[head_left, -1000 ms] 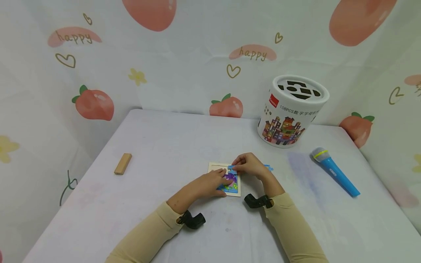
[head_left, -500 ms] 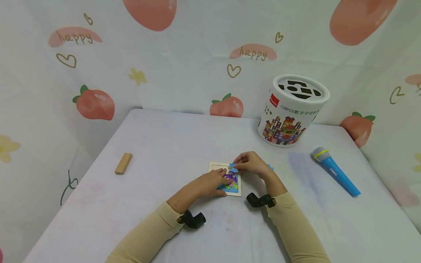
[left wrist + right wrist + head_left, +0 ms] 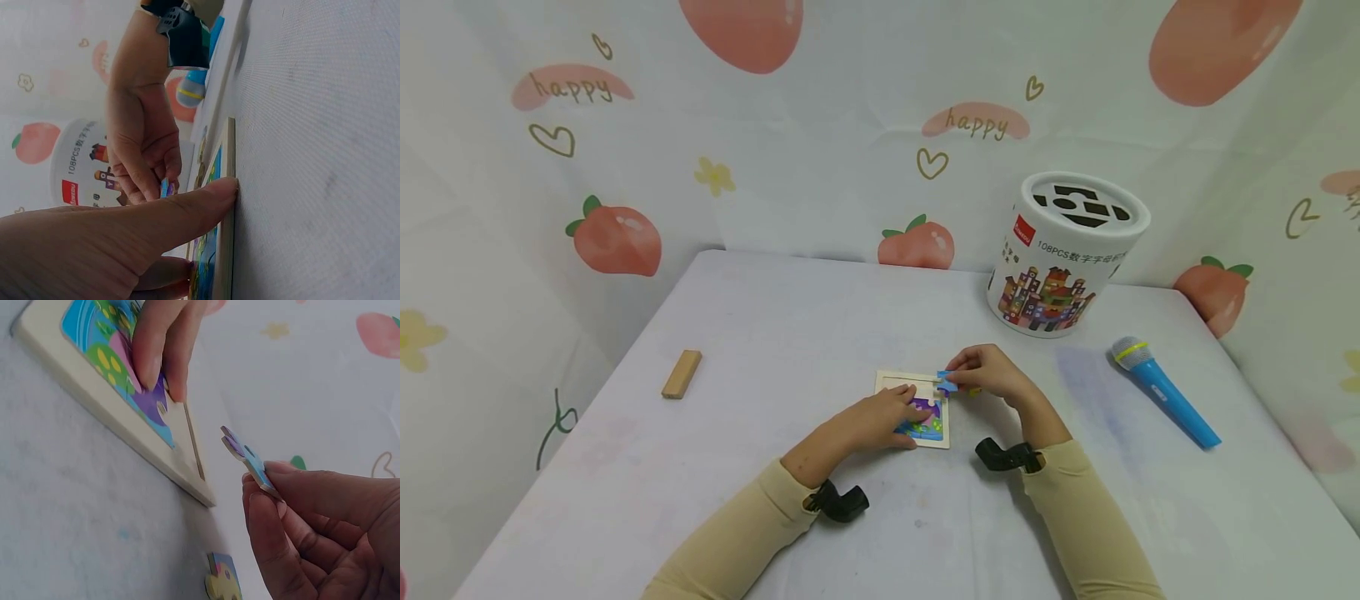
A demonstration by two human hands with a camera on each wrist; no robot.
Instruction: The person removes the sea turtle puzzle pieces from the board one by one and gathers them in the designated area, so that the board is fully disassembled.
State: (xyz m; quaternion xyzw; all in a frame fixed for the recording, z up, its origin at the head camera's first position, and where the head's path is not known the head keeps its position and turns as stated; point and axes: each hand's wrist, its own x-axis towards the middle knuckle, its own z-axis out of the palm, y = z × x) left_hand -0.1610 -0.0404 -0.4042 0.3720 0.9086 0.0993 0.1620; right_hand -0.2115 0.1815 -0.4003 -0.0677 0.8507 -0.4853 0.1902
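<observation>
A small wooden puzzle board (image 3: 944, 437) with a pale frame lies mid-table, partly filled with a purple, green and blue picture. My left hand (image 3: 872, 421) rests on it: the thumb lies on the near frame edge and the fingertips touch the picture, as the left wrist view shows. Between thumb and fingers my right hand (image 3: 994, 375) pinches a blue and purple puzzle piece (image 3: 253, 465). That piece is tilted and held apart from the board, off its far right corner, where bare wood (image 3: 186, 449) shows. A loose yellow and blue piece (image 3: 223, 576) lies beside the board, below my right hand.
A white bucket (image 3: 1060, 258) with a slotted lid stands at the back right. Right of it lies a blue toy microphone (image 3: 1168, 396). A wooden block (image 3: 681, 373) sits on the left. Behind the white-covered table (image 3: 790, 333) hangs a peach-printed cloth (image 3: 820, 150).
My right hand has lifted the blue piece from the board's far right corner and moved it slightly right. A yellow bit now shows beside that hand. The left hand has stayed in place.
</observation>
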